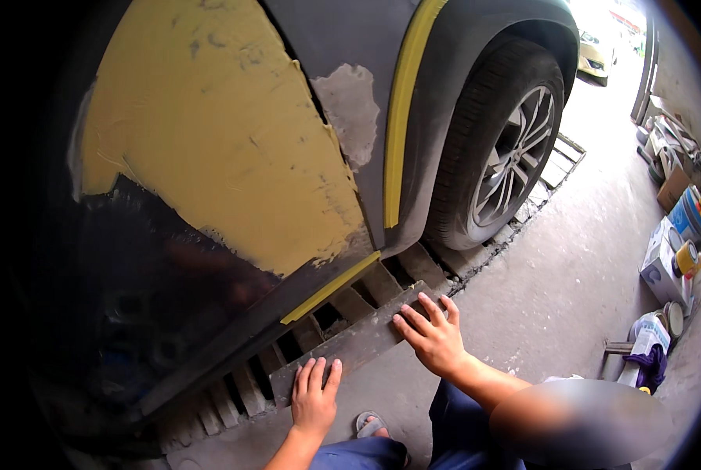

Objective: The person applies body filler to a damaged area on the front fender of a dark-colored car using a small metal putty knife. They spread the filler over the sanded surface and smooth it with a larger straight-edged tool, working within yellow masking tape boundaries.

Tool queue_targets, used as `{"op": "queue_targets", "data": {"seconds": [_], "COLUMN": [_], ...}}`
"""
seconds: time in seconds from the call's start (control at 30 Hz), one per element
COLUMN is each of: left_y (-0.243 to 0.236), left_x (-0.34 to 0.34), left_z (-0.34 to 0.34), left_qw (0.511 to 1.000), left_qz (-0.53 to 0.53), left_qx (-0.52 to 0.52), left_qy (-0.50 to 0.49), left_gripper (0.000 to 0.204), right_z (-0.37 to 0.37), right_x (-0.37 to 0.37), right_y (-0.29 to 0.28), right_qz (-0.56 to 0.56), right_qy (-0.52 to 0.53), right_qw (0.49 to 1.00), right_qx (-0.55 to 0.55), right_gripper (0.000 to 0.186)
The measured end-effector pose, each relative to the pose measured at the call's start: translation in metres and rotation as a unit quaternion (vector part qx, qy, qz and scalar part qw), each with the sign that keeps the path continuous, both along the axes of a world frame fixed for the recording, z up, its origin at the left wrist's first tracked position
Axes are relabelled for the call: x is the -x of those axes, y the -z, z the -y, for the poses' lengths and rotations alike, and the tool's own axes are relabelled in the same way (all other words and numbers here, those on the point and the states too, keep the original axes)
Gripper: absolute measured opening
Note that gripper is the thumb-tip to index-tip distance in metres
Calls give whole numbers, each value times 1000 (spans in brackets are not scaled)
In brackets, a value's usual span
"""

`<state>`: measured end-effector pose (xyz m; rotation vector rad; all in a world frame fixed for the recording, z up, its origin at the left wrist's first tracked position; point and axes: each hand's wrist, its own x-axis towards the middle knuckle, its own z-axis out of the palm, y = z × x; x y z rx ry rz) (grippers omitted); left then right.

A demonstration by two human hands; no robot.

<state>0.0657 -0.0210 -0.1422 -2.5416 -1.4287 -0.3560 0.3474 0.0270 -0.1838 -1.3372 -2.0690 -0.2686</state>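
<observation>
A long, flat, dark grey board [358,341] slants along the edge of a slatted floor grate [247,389], beside the lower side of a car. My left hand [313,398] lies on its near left part, fingers stretched over the surface. Toward the far right end, my right hand [435,338] touches the board with its fingers spread. No thumb shows clearly on either hand, so what lies under the board is hidden. Above it, the dark car panel carries a wide patch of yellow filler [225,125]. Yellow masking tape [331,287] runs along the panel's lower edge.
A car wheel [503,149] stands on the grate, near more yellow tape [405,117] on the arch. Along the right wall are a white box [664,262], a blue bucket [687,215], a small stool [618,347] and a purple cloth [650,366]. Another car [595,55] is outside.
</observation>
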Motion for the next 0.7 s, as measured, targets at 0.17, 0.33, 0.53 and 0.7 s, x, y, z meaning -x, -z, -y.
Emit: {"op": "queue_targets", "data": {"seconds": [0.17, 0.33, 0.53, 0.7], "left_y": [-16, -24, 16, 46], "left_x": [-7, -49, -87, -154], "left_z": [-10, -46, -93, -109], "left_qw": [993, 937, 726, 617], "left_qz": [98, 178, 335, 379], "left_qx": [65, 299, 601, 690], "left_qy": [0, -2, -15, 21], "left_gripper": [38, 28, 37, 40], "right_z": [-1, 4, 90, 250], "right_x": [-13, -79, -180, -228], "right_y": [-18, -44, 11, 84], "right_qz": [-12, -68, -307, -441], "right_qy": [4, 33, 169, 390], "right_qw": [1000, 997, 935, 782], "right_qx": [-2, -28, 57, 204], "right_gripper": [34, 39, 35, 28]}}
